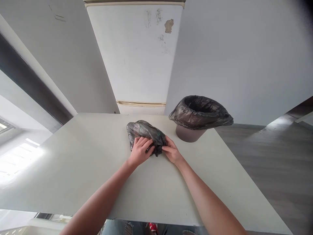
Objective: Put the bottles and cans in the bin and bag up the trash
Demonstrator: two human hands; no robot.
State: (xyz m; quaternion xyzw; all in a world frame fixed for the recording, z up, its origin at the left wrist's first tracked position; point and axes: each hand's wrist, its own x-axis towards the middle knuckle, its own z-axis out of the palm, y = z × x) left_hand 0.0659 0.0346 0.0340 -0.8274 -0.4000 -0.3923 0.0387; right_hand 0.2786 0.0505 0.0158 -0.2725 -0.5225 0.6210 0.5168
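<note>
A crumpled black plastic garbage bag [144,128] lies bunched on the white table [80,169], with something bulky inside that I cannot make out. My left hand [141,150] rests over its near left side, fingers curled into the plastic. At the bag's right end, my right hand [171,150] pinches the gathered plastic between thumb and fingers. Behind and to the right stands a dark trash can [189,133], upright. A second black bag [202,121] lines it and hangs loosely over its rim.
A white refrigerator [137,55] with worn patches stands beyond the table's far edge. Grey walls [239,65] rise behind. Grey wooden flooring [264,163] lies to the right. A light plastic basket [36,227] sits below the table's near left edge.
</note>
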